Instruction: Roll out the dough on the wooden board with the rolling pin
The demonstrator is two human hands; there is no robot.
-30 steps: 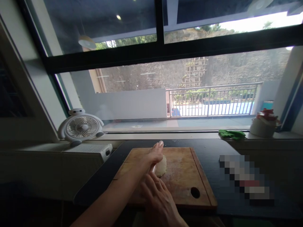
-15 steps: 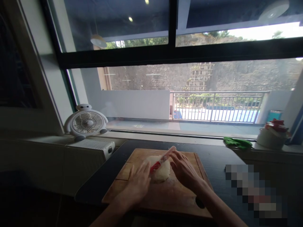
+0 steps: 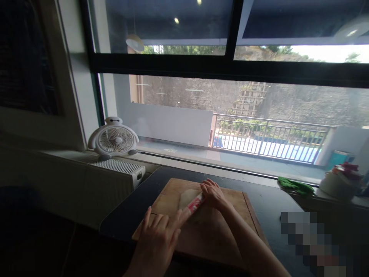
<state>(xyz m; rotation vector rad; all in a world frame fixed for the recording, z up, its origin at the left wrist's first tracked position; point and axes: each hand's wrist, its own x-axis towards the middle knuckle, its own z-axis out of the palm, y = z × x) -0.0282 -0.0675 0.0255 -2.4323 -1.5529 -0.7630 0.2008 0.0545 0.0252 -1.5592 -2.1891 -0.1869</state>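
Note:
A slim rolling pin [image 3: 195, 204], with a red-and-white patterned middle, lies slantwise over a pale, flattened piece of dough [image 3: 186, 197] on a wooden cutting board [image 3: 213, 234]. My left hand [image 3: 161, 231] rests over the pin's near end, fingers stretched and spread, the thumb apart. Over the far end lies my right hand [image 3: 212, 194], its fingers stretched forward across the pin and hiding that end. Part of the dough is covered by the pin and my right hand.
The board sits on a dark table [image 3: 129, 207] by a window. A white fan [image 3: 117, 139] stands on the sill at left, above a white radiator [image 3: 121, 169]. On the right sill lie a green cloth [image 3: 296, 187] and a pale pot [image 3: 338, 184]. A pixelated patch covers the table's right side.
Both hands and the pin have rolled toward me across the dough, leaving more of its far-left part bare. My left hand's fingers have spread. The view has shifted and tilted.

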